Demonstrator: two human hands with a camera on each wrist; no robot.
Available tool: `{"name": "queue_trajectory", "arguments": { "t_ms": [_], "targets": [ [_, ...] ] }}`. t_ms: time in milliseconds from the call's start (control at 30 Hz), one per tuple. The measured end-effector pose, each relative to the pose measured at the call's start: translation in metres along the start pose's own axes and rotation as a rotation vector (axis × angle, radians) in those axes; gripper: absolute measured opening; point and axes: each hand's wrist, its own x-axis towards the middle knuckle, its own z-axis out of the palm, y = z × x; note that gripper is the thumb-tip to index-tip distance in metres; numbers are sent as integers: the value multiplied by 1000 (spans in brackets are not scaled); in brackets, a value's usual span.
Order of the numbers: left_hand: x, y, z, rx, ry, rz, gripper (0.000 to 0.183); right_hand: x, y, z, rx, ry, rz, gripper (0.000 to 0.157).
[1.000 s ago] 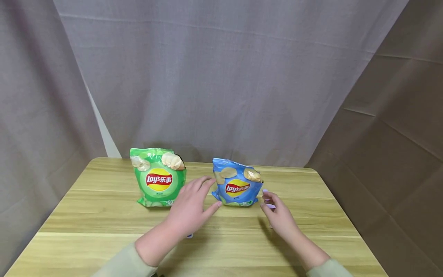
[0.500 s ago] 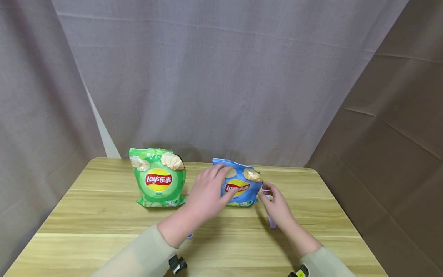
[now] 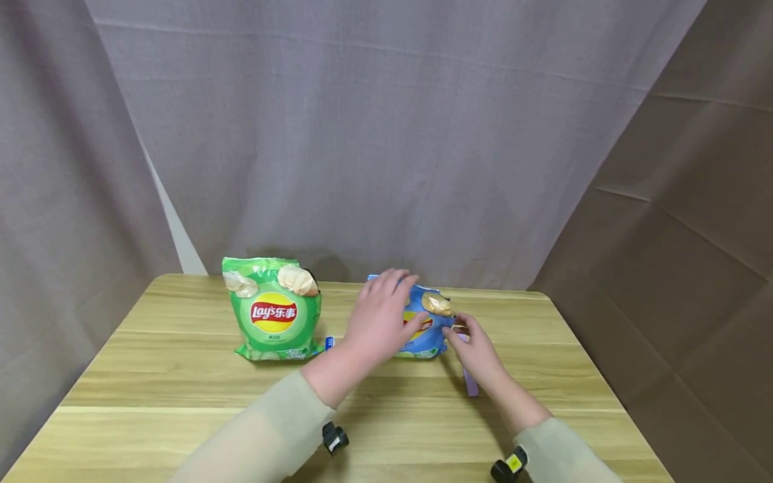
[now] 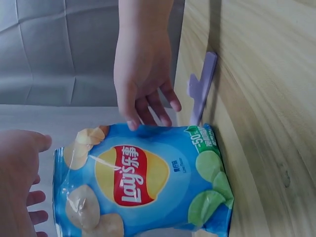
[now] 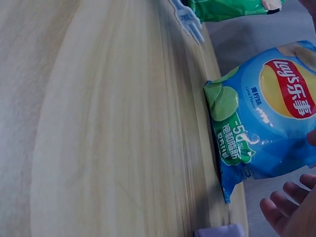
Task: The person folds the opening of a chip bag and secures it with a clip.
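A blue chip bag [image 3: 423, 345] stands upright near the table's back edge, its label facing me. My left hand [image 3: 377, 322] is raised in front of its upper left part, fingers relaxed, and covers some of the label in the head view. In the left wrist view a gap shows between that hand [image 4: 19, 182] and the bag's top seam. At the bag's right side is my right hand [image 3: 477, 349], with the thumb at the front edge and the fingers spread loosely beside the bag [image 5: 276, 113]. A lavender bag clip [image 4: 202, 89] lies on the table by this hand.
To the left a green chip bag [image 3: 274, 315] stands upright. A pale blue toothed plastic piece [image 5: 187, 22] lies between the bags. Grey curtains [image 3: 386, 134] hang behind the wooden table [image 3: 181, 402], with a brown cloth wall [image 3: 694, 268] at the right.
My left hand has moved right and up, from between the two bags to in front of the blue one. My right hand has come in to the blue bag's right edge, baring the lavender clip.
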Motion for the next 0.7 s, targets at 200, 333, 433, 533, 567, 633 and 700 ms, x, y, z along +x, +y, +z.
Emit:
{"name": "queue_trajectory", "arguments": {
  "t_ms": [200, 333, 433, 533, 567, 633, 700],
  "targets": [
    [8, 3, 8, 54, -50, -21, 72, 2, -2, 6, -17, 4, -2, 61],
    [15, 4, 15, 96, -62, -29, 77, 4, -3, 7, -29, 6, 17, 66],
    [19, 4, 18, 126, -47, -21, 80, 6, -3, 8, -26, 8, 30, 67],
    [22, 4, 19, 133, -30, -14, 80, 8, -3, 9, -15, 16, 36, 65],
    [23, 3, 20, 133, -27, -12, 80, 8, -4, 10, -11, 22, 38, 64],
    [25, 3, 20, 132, -32, -10, 78, 8, -4, 10, -9, 34, 39, 62],
    [26, 2, 20, 135, -48, -8, 74, 8, -5, 10, -11, 38, 37, 61]
  ]
}}
